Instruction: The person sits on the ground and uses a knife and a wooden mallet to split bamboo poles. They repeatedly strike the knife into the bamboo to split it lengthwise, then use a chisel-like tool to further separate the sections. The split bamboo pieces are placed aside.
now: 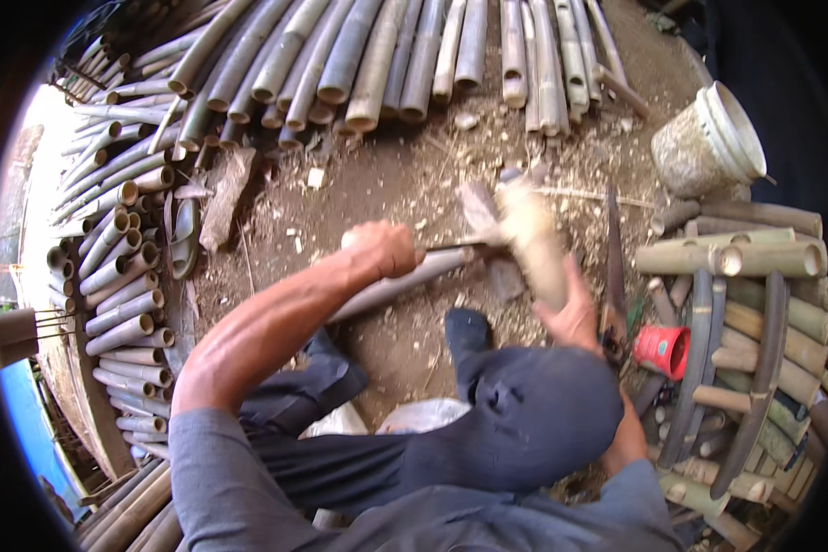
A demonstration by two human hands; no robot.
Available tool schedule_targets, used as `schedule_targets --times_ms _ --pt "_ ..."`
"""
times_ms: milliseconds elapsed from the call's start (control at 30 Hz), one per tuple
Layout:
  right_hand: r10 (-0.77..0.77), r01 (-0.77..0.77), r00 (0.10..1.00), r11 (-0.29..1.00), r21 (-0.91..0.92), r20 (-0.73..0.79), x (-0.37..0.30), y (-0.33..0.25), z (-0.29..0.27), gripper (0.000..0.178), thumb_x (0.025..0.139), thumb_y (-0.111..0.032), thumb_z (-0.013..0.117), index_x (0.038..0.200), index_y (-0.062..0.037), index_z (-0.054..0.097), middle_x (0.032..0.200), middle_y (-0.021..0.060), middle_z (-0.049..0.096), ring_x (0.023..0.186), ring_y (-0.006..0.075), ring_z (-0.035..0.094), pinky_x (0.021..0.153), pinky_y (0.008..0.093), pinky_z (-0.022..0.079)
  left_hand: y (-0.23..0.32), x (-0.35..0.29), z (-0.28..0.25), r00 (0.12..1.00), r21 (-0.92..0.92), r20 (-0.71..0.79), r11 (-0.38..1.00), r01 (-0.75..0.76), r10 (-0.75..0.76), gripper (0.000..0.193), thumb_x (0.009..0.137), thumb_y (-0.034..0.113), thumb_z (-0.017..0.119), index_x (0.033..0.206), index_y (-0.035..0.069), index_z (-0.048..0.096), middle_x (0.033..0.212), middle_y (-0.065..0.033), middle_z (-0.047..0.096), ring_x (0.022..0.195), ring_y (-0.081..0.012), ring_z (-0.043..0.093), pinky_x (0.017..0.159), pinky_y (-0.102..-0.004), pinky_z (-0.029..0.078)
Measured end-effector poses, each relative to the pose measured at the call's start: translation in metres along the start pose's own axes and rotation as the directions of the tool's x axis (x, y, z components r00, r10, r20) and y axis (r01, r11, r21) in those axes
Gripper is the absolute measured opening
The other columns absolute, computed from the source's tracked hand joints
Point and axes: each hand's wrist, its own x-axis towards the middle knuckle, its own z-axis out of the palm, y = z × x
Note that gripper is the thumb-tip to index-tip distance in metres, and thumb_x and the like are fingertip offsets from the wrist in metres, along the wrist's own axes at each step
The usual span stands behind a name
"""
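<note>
My left hand (384,247) is closed in a fist around a tool whose thin dark blade (451,246) sticks out to the right. The tool's handle is hidden in the fist. A pale, thick wooden club (535,244), smeared by motion, is gripped near its lower end by my right hand (572,311). The blade's far end is beside the club; whether they touch I cannot tell. Below the blade, a grey bamboo pole (405,287) lies slantwise, its right end near a piece of wood (503,276) on the ground.
Cut bamboo poles (368,64) lie in rows at the back, with stacked bamboo (124,336) along the left. At right are a hand saw (614,253), a red container (661,350), a dirty white bucket (707,138) and more bamboo (727,258). Wood chips litter the dirt floor. A sandal (185,239) lies left.
</note>
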Motion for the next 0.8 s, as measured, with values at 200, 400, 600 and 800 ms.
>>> schedule_targets --times_ms 200,400,600,800 --pt "0.289 -0.136 0.884 0.911 0.389 -0.368 -0.002 -0.009 0.019 0.093 0.080 -0.018 0.077 0.154 -0.0033 0.023 0.137 0.0238 0.051 0.118 0.0399 0.058 0.102 0.0455 0.048 0.009 -0.002 0.002 1.000 0.041 0.006 0.999 -0.015 0.014 0.053 0.093 0.052 0.052 0.108 0.005 0.073 0.110 -0.0188 0.071 0.106 -0.0346 0.068 0.091 -0.0450 0.053" --pt "0.207 -0.216 0.966 0.975 0.045 0.155 -0.001 -0.023 -0.010 0.102 0.077 -0.024 0.079 0.157 -0.0103 0.018 0.140 0.0276 0.047 0.115 0.0416 0.060 0.099 0.0480 0.051 0.011 -0.005 -0.002 0.998 0.056 -0.031 0.997 -0.049 0.051 0.053 0.092 0.054 0.053 0.102 0.006 0.075 0.105 -0.0161 0.074 0.095 -0.0305 0.072 0.086 -0.0431 0.055" --pt "0.073 0.075 0.925 0.927 0.367 -0.373 0.048 0.001 -0.072 0.102 0.076 -0.028 0.081 0.153 0.0023 0.021 0.140 0.0256 0.047 0.121 0.0379 0.055 0.107 0.0434 0.044 -0.019 -0.044 -0.043 0.994 -0.185 0.007 0.977 -0.108 0.111 0.056 0.097 0.048 0.059 0.084 -0.005 0.069 0.073 -0.0136 0.068 0.057 -0.0195 0.064 0.057 -0.0374 0.055" --pt "-0.167 0.364 0.872 0.851 0.380 -0.461 0.095 -0.097 -0.216 0.089 0.082 -0.032 0.074 0.150 0.0029 0.029 0.138 0.0225 0.049 0.123 0.0292 0.054 0.108 0.0407 0.042 -0.017 -0.119 -0.090 0.797 -0.460 -0.603 0.812 -0.358 0.009 0.054 0.099 0.050 0.055 0.093 -0.003 0.061 0.070 -0.0121 0.066 0.057 -0.0196 0.063 0.054 -0.0361 0.052"
